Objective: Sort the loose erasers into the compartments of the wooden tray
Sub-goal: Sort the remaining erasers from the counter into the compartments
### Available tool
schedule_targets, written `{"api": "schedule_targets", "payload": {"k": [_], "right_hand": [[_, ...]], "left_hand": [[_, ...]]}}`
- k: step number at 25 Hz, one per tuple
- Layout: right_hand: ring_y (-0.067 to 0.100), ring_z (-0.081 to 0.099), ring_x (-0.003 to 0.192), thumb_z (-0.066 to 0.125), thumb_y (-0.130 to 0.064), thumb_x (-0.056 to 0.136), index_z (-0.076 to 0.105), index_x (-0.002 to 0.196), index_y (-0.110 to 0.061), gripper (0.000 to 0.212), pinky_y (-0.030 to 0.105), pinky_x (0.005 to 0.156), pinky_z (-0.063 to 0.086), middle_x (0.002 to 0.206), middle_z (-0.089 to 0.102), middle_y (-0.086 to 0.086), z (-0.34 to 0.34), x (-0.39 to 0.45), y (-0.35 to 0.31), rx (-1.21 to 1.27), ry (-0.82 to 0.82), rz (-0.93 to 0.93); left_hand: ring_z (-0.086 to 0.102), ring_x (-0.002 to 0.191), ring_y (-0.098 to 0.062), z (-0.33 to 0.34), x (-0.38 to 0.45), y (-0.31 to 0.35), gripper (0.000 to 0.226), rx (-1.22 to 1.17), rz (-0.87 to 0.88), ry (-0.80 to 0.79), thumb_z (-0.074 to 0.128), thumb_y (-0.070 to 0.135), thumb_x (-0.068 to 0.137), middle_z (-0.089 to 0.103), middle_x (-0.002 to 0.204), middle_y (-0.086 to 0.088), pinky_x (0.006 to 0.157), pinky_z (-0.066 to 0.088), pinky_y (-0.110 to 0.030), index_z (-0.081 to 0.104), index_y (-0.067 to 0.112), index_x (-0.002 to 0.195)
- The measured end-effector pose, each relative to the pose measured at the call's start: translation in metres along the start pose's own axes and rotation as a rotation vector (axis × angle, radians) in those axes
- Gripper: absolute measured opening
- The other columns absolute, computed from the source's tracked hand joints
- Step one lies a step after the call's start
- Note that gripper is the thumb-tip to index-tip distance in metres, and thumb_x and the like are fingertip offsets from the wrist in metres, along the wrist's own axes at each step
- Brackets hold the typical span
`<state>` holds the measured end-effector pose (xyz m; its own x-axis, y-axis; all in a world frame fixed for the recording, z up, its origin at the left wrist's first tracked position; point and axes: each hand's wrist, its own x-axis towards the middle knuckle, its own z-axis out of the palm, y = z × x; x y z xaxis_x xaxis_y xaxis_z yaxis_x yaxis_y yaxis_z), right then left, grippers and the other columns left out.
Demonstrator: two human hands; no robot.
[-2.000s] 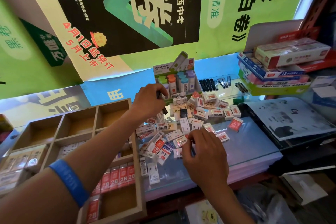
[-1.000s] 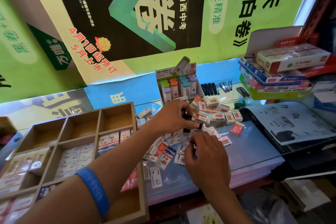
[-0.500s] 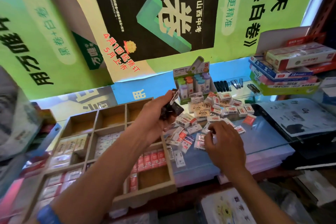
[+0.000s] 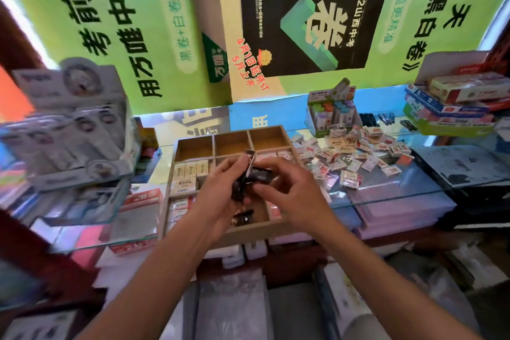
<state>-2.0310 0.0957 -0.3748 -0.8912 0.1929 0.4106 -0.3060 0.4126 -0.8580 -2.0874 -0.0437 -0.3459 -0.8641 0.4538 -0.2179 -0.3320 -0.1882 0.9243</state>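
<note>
The wooden tray [image 4: 193, 141] lies on the glass counter, its back row of compartments bare, cream erasers [image 4: 187, 174] at mid left. Both hands hover over the tray's middle. My left hand [image 4: 220, 190] grips a bunch of black erasers [image 4: 238, 189]. My right hand [image 4: 287, 188] pinches one black eraser [image 4: 260, 175] from that bunch. A few black erasers [image 4: 244, 218] lie in a front compartment below the hands. The pile of loose erasers [image 4: 350, 154] spreads over the glass to the tray's right.
A green display box of correction tapes [image 4: 331, 113] stands behind the pile. Stacked stationery boxes [image 4: 452, 107] fill the right shelf, packaged goods [image 4: 74, 130] the left. Black papers [image 4: 463, 165] lie at the right. The glass counter edge [image 4: 386, 199] runs in front.
My left hand carried black erasers from the pile to above the tray. My right hand left the pile and joined it, pinching one eraser. The view swung left.
</note>
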Motion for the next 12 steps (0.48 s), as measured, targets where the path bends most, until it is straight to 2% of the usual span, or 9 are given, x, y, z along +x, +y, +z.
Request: {"api": "schedule_targets", "payload": {"k": [3,5,7,9,10,12], "right_hand": [[0.01,0.065,0.074,0.074,-0.017,0.087,0.07,0.102,-0.03,0.021,0.025,0.07,0.055,0.089,0.072,-0.012,0.02,-0.009,-0.012,0.03,0.023,0.044],[0.008,0.068,0.073,0.071,-0.025,0.089,0.072,0.091,-0.026,0.002,0.022,0.066,0.053,0.08,0.073,-0.006,0.025,-0.013,-0.021,0.152,0.062,0.169],[0.006,0.065,0.061,0.065,-0.038,0.09,0.073,0.082,-0.02,0.022,0.02,0.057,0.048,0.07,0.072,-0.003,0.022,-0.014,-0.026,0.133,0.188,0.294],[0.005,0.062,0.055,0.062,-0.045,0.092,0.072,0.08,-0.018,0.032,0.021,0.054,0.045,0.068,0.071,-0.001,0.011,-0.012,-0.027,-0.018,0.253,0.385],[0.003,0.061,0.055,0.06,-0.046,0.094,0.071,0.078,-0.02,0.032,0.021,0.054,0.043,0.067,0.07,-0.004,0.008,-0.011,-0.027,-0.118,0.226,0.407],[0.003,0.059,0.059,0.056,-0.045,0.097,0.066,0.074,-0.025,0.031,0.024,0.057,0.04,0.067,0.065,-0.01,0.012,-0.005,-0.03,-0.356,0.032,0.419]], "left_hand": [[0.062,0.073,-0.02,-0.024,-0.02,0.002,0.013,0.012,-0.018,-0.006,0.06,0.031,0.095,0.069,0.095,-0.008,0.063,0.045,-0.032,0.064,0.019,0.099],[0.06,0.065,-0.016,-0.038,-0.027,0.004,0.014,0.028,0.005,0.024,0.059,0.03,0.097,0.069,0.089,-0.007,0.056,0.042,-0.028,0.063,0.018,0.101],[0.058,0.06,-0.015,-0.054,-0.03,0.005,0.013,0.08,0.056,0.087,0.056,0.029,0.099,0.068,0.084,-0.009,0.049,0.041,-0.024,0.062,0.017,0.101],[0.058,0.059,-0.015,-0.068,-0.028,0.003,0.015,0.177,0.119,0.156,0.053,0.028,0.101,0.068,0.083,-0.01,0.048,0.04,-0.024,0.06,0.015,0.101],[0.058,0.059,-0.014,-0.072,-0.025,0.001,0.016,0.247,0.154,0.181,0.053,0.029,0.101,0.068,0.083,-0.009,0.047,0.041,-0.023,0.059,0.014,0.101],[0.06,0.057,-0.011,-0.076,-0.019,-0.001,0.018,0.397,0.219,0.205,0.052,0.029,0.101,0.068,0.086,-0.009,0.047,0.042,-0.021,0.058,0.012,0.103]]}}
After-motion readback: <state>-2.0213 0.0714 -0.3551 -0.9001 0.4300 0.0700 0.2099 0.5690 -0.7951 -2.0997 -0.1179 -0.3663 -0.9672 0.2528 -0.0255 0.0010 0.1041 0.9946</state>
